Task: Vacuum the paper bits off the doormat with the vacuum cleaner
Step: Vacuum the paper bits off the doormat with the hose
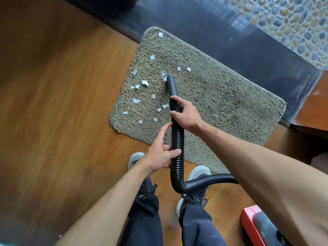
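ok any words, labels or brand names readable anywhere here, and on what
None can be read: the vacuum cleaner, hose, doormat and paper bits show no legible text.

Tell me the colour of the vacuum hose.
The hose is black and ribbed, seen best in the head view.
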